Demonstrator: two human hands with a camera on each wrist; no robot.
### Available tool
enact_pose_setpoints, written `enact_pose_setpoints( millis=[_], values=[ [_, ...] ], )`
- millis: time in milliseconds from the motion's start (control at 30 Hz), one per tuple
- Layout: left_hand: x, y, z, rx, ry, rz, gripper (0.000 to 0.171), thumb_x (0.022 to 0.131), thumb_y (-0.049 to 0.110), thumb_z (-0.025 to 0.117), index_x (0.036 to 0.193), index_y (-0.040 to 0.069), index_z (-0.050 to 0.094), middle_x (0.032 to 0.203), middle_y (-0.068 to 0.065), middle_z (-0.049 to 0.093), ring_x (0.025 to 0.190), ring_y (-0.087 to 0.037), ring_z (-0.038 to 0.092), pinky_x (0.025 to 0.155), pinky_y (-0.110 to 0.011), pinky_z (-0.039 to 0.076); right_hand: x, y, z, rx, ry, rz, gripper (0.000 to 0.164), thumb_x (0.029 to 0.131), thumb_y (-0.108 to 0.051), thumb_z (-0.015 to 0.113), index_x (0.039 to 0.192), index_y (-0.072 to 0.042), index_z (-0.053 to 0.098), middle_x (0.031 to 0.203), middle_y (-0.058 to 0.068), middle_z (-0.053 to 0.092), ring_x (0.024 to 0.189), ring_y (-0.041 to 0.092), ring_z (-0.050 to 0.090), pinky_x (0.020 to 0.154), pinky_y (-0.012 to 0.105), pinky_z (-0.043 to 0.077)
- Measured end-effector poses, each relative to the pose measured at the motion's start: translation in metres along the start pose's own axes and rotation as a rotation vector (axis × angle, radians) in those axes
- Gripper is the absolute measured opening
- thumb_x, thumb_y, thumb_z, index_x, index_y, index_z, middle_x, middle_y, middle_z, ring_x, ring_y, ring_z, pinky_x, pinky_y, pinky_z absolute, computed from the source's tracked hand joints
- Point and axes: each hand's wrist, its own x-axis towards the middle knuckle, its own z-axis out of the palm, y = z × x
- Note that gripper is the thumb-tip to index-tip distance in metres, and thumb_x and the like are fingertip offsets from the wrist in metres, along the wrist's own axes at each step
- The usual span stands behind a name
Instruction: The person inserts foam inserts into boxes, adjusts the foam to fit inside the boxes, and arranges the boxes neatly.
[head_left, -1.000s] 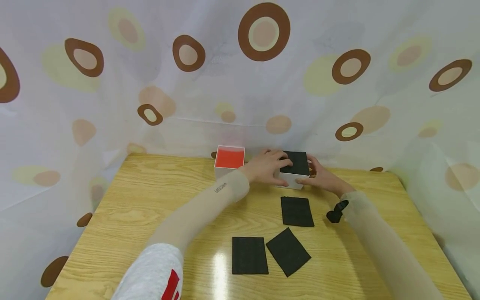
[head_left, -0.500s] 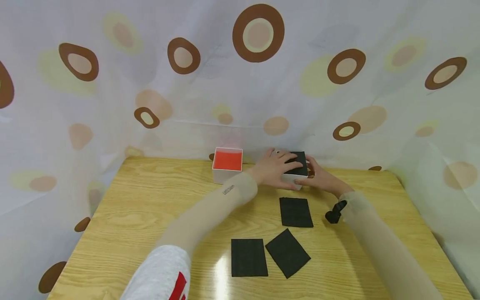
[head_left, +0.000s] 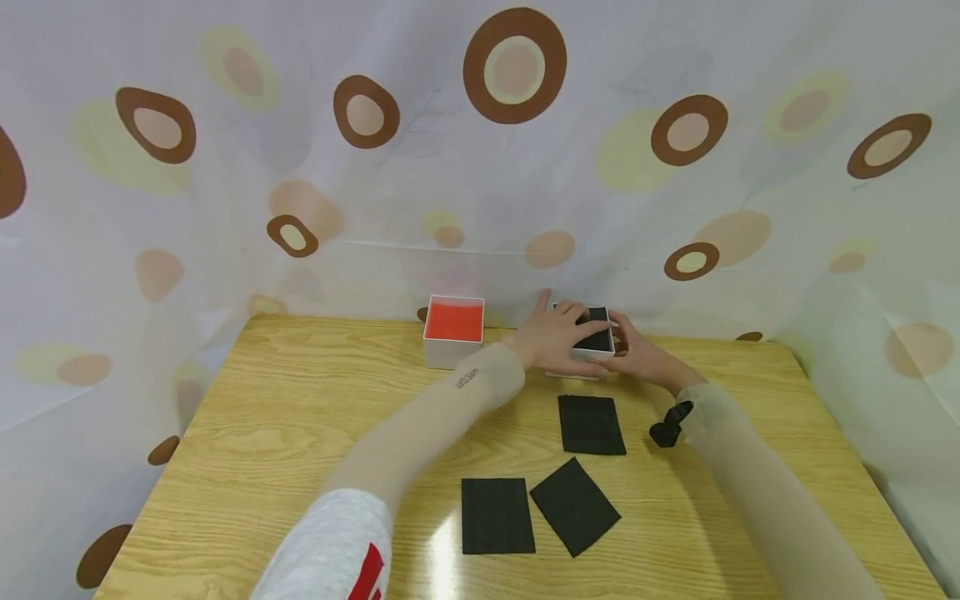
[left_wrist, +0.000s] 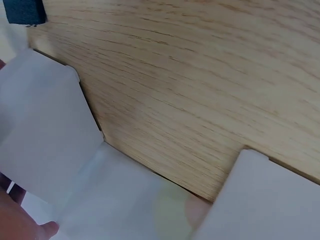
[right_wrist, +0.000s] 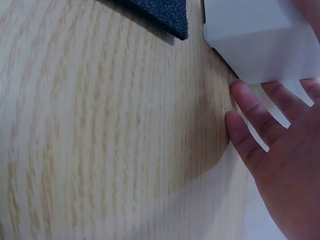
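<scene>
Beneath our left hand (head_left: 555,339), spread and gripping nothing, a partly hidden black pad (head_left: 598,341) sits in the white box (right_wrist: 260,45) our curved right hand (head_left: 647,356) holds; sleeve lettering (head_left: 467,378) blurs illegibly.

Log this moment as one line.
left hand: over black pad in right box; right hand: holding right box; left box: red inside; table: three loose pads
</scene>
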Motion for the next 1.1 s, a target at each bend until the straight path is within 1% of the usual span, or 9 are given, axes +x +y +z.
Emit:
enact_pose_setpoints(
  millis=[33,100,200,267,533,700,867,967,1100],
  values=[
    [0.0006,0.0008,-0.0001,0.004,0.000,0.001,0.087,0.093,0.086,0.038,0.164,0.037,0.030,0.161,-0.001,0.038,0.150,-0.021,0.034,0.123,-0.065,0.014,-0.0001,0.0007,-0.0003,-0.002,-0.001,-0.009,0.095,0.105,-0.019,0.064,0.166,-0.013,-0.008,0.166,0.031,0.019,0.130,0.045,0.048,0.104,0.062,0.043],
    [0.0019,0.0022,0.0002,-0.028,0.013,-0.003,0.087,0.093,0.084,0.040,0.164,0.034,0.031,0.164,0.000,0.036,0.151,-0.020,0.032,0.124,-0.064,0.011,0.0003,0.0022,-0.0006,-0.004,0.000,-0.020,0.094,0.105,-0.018,0.064,0.166,-0.013,-0.007,0.166,0.031,0.019,0.128,0.044,0.049,0.103,0.058,0.044],
    [0.0021,0.0015,0.0042,-0.099,0.038,-0.018,0.084,0.095,0.081,0.043,0.161,0.029,0.038,0.165,0.003,0.036,0.153,-0.017,0.030,0.125,-0.062,0.006,0.0024,0.0042,0.0006,0.007,-0.003,-0.038,0.094,0.104,-0.016,0.065,0.166,-0.014,-0.005,0.166,0.031,0.018,0.123,0.041,0.052,0.099,0.051,0.046],
    [0.0027,0.0004,0.0063,-0.119,0.048,-0.024,0.083,0.095,0.080,0.044,0.159,0.027,0.041,0.164,0.005,0.038,0.153,-0.015,0.031,0.126,-0.061,0.004,0.0031,0.0042,0.0007,0.013,-0.001,-0.041,0.094,0.104,-0.015,0.065,0.166,-0.014,-0.004,0.166,0.031,0.018,0.122,0.041,0.053,0.098,0.048,0.048],
    [0.0059,0.0006,0.0073,-0.042,0.009,-0.017,0.082,0.097,0.081,0.035,0.160,0.029,0.041,0.168,0.004,0.033,0.154,-0.016,0.028,0.125,-0.064,0.007,0.0033,0.0039,-0.0005,0.008,-0.001,-0.056,0.092,0.105,-0.013,0.064,0.167,-0.015,-0.005,0.167,0.029,0.018,0.124,0.041,0.051,0.096,0.044,0.049],
    [0.0077,0.0029,0.0041,-0.036,-0.031,-0.023,0.082,0.097,0.081,0.034,0.161,0.030,0.040,0.166,0.004,0.036,0.154,-0.016,0.030,0.125,-0.064,0.007,0.0032,0.0050,-0.0011,0.009,0.001,-0.048,0.092,0.105,-0.013,0.063,0.166,-0.015,-0.006,0.167,0.029,0.015,0.130,0.044,0.048,0.099,0.051,0.047],
    [0.0077,0.0051,0.0002,-0.007,-0.068,-0.026,0.084,0.095,0.084,0.035,0.161,0.032,0.038,0.168,0.005,0.034,0.155,-0.017,0.028,0.124,-0.065,0.011,0.0021,0.0030,-0.0020,0.011,0.003,-0.041,0.091,0.106,-0.015,0.062,0.166,-0.017,-0.006,0.165,0.029,0.020,0.136,0.046,0.044,0.103,0.056,0.045],
    [0.0070,0.0062,0.0002,-0.007,-0.053,-0.029,0.082,0.095,0.085,0.035,0.159,0.034,0.041,0.168,0.004,0.033,0.154,-0.019,0.029,0.123,-0.065,0.015,0.0007,0.0019,-0.0016,0.009,0.009,-0.034,0.091,0.106,-0.015,0.062,0.167,-0.017,-0.006,0.165,0.029,0.022,0.133,0.046,0.046,0.102,0.054,0.046],
    [0.0041,0.0061,0.0013,0.013,0.013,-0.063,0.078,0.095,0.084,0.036,0.154,0.034,0.049,0.160,0.002,0.044,0.146,-0.019,0.041,0.121,-0.060,0.022,-0.0019,-0.0006,0.0004,0.023,0.004,-0.026,0.092,0.105,-0.017,0.063,0.167,-0.016,-0.006,0.163,0.031,0.024,0.126,0.044,0.051,0.097,0.050,0.051]
  ],
)
